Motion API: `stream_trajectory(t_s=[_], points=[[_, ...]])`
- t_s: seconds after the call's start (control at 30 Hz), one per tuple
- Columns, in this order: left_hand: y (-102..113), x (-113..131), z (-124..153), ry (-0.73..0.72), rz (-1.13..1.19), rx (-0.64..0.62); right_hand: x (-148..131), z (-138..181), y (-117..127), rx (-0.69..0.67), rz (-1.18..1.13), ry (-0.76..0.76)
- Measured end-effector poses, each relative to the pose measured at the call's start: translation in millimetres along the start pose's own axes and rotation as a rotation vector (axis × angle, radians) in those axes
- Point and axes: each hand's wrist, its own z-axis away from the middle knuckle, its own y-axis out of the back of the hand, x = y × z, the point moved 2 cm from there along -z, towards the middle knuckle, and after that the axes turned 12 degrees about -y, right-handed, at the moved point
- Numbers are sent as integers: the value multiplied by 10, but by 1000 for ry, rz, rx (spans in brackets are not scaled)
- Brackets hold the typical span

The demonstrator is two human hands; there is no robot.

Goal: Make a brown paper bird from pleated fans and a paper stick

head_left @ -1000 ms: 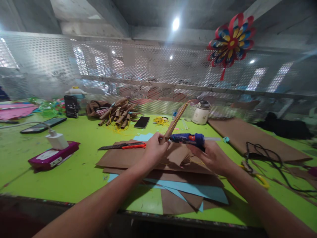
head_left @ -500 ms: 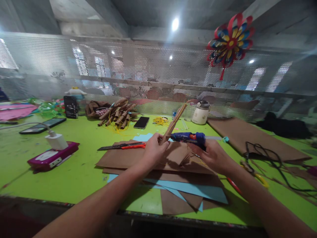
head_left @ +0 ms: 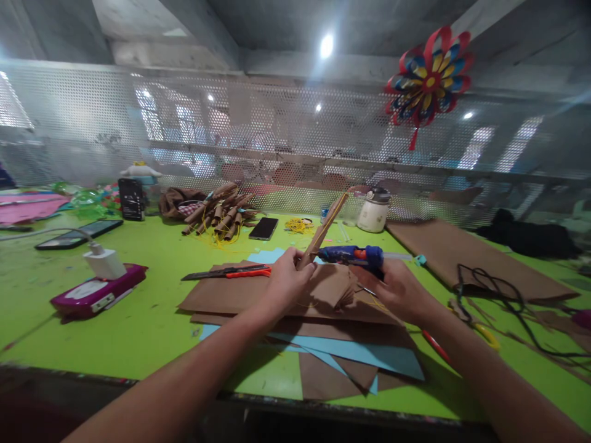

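My left hand is closed around the lower end of a brown paper roll, tilted up to the right, with yellow string along it. In my right hand is a blue glue gun, a clear glue stick poking out of its back. The gun's nozzle is at the paper roll near my left fingers; whether it touches I cannot tell. Below the hands lie a stack of small brown paper pieces and larger brown sheets. A utility knife with a red-orange handle rests on the sheets, left of my left hand.
Several brown paper rolls with yellow string lie at the back, near a phone. A purple power strip with a white plug sits left. Light blue paper lies in front. A black cable and large brown paper are right.
Almost nothing differs. The top of the paper roll has shifted very slightly; both hands keep their places, with the glue gun nozzle still at the roll.
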Motion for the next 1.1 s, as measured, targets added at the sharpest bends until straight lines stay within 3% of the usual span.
stream_trajectory(t_s=[0.37, 0.5, 0.63, 0.7, 0.8, 0.87, 1.0, 1.1], points=[[19, 49, 10, 56, 56, 4, 80, -6, 32, 13, 47, -111], [23, 21, 1, 78, 157, 24, 191, -51, 128, 127, 22, -151], [28, 20, -9, 113, 236, 44, 445, -152, 246, 264, 255, -242], [28, 42, -9, 131, 276, 38, 634, -210, 264, 244, 402, -304], [28, 90, -5, 160, 356, 33, 952, -267, 218, 47, 591, -392], [29, 123, -3, 172, 422, 30, 1136, -275, 193, -7, 623, -437], [33, 169, -3, 183, 514, 15, 1368, -269, 192, -43, 629, -489], [36, 180, 0, 195, 536, 11, 1390, -276, 228, -32, 632, -504]])
